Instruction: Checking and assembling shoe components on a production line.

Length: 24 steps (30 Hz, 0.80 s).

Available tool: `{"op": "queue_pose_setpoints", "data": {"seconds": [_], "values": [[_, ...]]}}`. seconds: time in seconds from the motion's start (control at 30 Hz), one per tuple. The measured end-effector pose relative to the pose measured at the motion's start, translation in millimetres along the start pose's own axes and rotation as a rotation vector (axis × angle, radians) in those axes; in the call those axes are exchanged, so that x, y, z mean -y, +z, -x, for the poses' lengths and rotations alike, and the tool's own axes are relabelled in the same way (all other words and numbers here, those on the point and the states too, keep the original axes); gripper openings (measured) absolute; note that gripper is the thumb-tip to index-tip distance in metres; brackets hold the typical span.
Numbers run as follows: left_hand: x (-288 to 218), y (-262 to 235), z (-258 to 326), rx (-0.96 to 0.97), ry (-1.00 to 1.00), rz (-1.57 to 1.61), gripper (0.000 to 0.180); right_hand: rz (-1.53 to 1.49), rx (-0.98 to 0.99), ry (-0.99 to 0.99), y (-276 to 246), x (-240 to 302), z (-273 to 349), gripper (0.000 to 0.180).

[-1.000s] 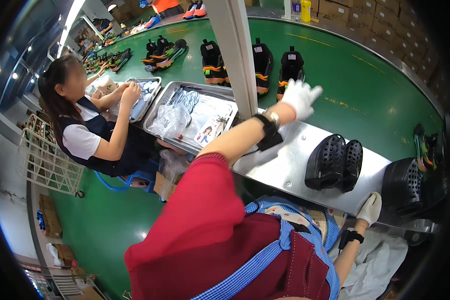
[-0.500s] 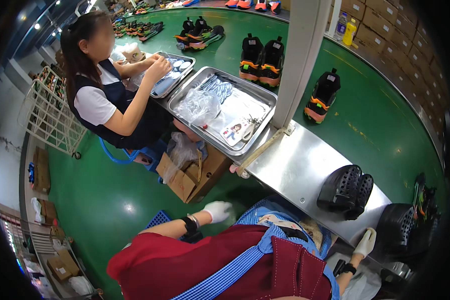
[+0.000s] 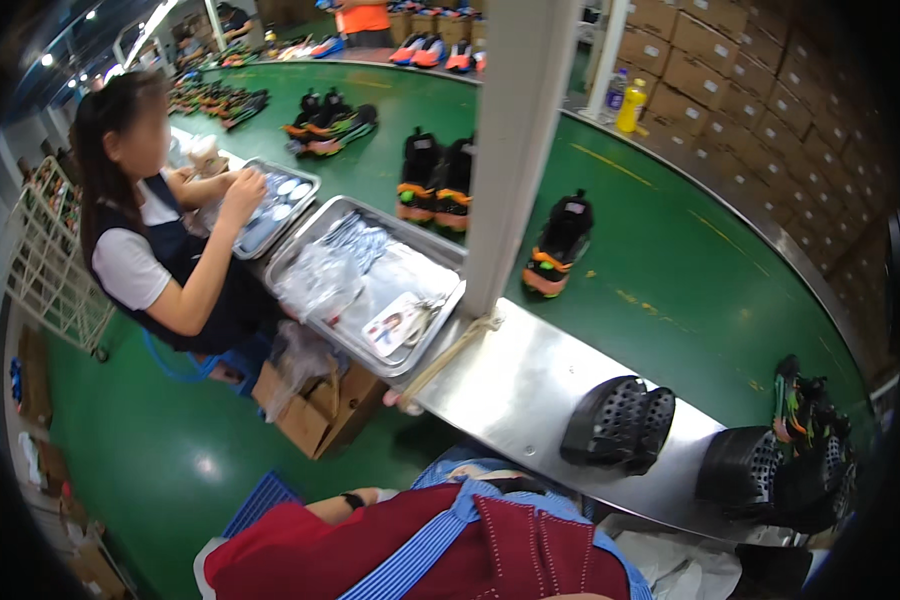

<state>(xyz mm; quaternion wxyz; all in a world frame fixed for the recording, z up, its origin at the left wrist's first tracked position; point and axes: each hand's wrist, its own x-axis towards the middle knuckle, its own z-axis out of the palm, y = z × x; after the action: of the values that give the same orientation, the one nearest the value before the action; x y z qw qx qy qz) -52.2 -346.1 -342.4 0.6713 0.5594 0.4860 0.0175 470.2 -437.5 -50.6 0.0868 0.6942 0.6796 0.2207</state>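
My red shirt and blue apron straps (image 3: 440, 545) fill the bottom edge. My left forearm lies low across my lap, with a black wristband (image 3: 353, 498) showing; the hand itself is hidden behind the blue apron. My right hand is out of the picture. In front of me runs a steel table (image 3: 515, 385) with a pair of black perforated shoes (image 3: 615, 425) on it, and another black perforated shoe (image 3: 745, 465) to the right. Nothing is seen in either hand.
A seated co-worker (image 3: 160, 260) handles items over a small metal tray (image 3: 275, 205); a larger tray (image 3: 370, 280) holds plastic bags. A white post (image 3: 515, 150) rises from the table. Shoes (image 3: 560, 245) ride the green conveyor (image 3: 670, 280). A cardboard box (image 3: 315, 410) sits on the floor.
My gloved left hand, stretched over the steel table a second ago, has drawn back and dropped to my lap. The view has swung left, toward the trays.
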Motion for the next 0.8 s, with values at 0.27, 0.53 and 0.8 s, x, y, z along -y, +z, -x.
{"op": "queue_pose_setpoints", "data": {"seconds": [0.27,0.53,0.8], "values": [[-31.0,14.6,-33.6,0.051,-0.033,-0.004,0.039,-0.086,0.12,0.093,26.7,-26.8,-2.0,0.031],[-54.7,-58.3,-38.7,0.065,-0.21,-0.07,0.037,-0.324,0.289,0.191,97.4,12.5,-34.8,0.031],[-63.7,-92.1,-26.0,0.143,-0.414,0.02,0.036,-0.46,0.557,0.191,113.5,33.2,-76.7,0.03]]}}
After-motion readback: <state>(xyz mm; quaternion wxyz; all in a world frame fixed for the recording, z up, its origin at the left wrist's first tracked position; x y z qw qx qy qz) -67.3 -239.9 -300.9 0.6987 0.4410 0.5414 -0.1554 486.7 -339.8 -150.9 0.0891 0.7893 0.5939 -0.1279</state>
